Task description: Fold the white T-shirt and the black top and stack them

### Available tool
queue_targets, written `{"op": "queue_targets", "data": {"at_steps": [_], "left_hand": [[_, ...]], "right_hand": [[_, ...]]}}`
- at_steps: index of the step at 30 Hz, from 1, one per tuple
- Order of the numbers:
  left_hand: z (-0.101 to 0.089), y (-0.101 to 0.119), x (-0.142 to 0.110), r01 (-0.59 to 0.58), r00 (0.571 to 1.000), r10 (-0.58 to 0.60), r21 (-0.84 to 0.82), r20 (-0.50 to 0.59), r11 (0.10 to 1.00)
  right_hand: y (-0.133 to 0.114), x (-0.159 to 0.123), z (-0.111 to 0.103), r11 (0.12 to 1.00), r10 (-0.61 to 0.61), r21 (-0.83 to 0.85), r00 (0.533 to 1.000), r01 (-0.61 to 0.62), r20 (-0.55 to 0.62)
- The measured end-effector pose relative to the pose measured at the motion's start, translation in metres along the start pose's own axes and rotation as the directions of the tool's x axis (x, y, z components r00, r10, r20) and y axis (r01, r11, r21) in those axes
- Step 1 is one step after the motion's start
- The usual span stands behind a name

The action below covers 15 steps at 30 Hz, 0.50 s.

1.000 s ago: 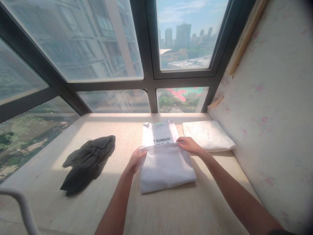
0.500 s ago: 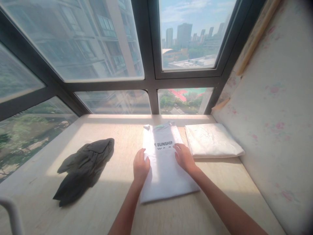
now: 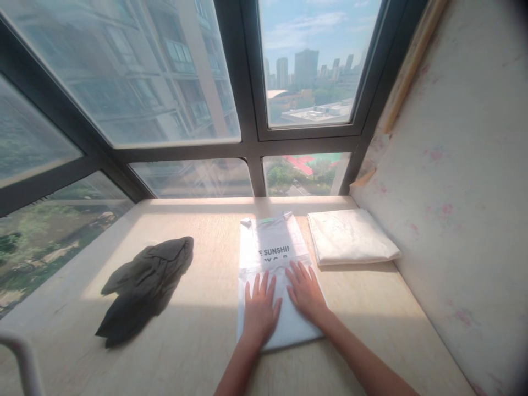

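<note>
A white T-shirt point(image 3: 270, 231), folded into a flat rectangle, lies in front of me with its collar toward the window. Dark printed letters reading partly "SUNSHIN" show above the folded-up lower part. My left hand point(image 3: 260, 308) rests flat on the lower left of the shirt, fingers spread. On the shirt's right side lies my right hand point(image 3: 306, 291), palm down and fingers apart, its fingertips near the fold edge. Neither hand grips the cloth.
A folded white cloth point(image 3: 350, 236) lies to the right, beside the papered wall point(image 3: 454, 247). At the left is a crumpled dark garment point(image 3: 148, 286) on the pale wooden surface point(image 3: 198, 341). A curved grey rail point(image 3: 22, 357) stands at the lower left; windows rise behind.
Both hands have moved from the shirt's side edges onto its front and flattened out. My left hand shifted right and nearer to me. The view has tilted slightly.
</note>
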State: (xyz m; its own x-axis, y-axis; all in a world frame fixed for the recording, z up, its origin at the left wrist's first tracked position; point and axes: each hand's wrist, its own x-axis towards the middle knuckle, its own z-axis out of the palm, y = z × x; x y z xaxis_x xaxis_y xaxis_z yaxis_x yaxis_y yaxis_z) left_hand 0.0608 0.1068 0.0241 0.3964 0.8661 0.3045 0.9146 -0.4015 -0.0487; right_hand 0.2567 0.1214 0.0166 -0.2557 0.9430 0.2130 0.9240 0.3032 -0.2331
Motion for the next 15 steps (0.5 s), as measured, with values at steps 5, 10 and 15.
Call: {"op": "queue_targets", "data": {"at_steps": [5,10,15], "left_hand": [[-0.015,0.023,-0.056,-0.010,0.999,0.011,0.034,-0.032,0.999],[-0.026,0.036,-0.107,-0.030,0.998,0.031,0.015,-0.061,0.999],[-0.035,0.008,-0.096,0.054,0.998,-0.063,-0.276,-0.021,0.960]], "right_hand": [[-0.017,-0.057,-0.002,0.999,-0.047,0.006,0.999,0.047,0.001],[-0.029,-0.107,-0.005,0.995,-0.081,0.064,0.996,0.083,-0.029],[-0.022,-0.106,-0.012,0.981,-0.074,0.176,0.995,0.084,-0.060]]}}
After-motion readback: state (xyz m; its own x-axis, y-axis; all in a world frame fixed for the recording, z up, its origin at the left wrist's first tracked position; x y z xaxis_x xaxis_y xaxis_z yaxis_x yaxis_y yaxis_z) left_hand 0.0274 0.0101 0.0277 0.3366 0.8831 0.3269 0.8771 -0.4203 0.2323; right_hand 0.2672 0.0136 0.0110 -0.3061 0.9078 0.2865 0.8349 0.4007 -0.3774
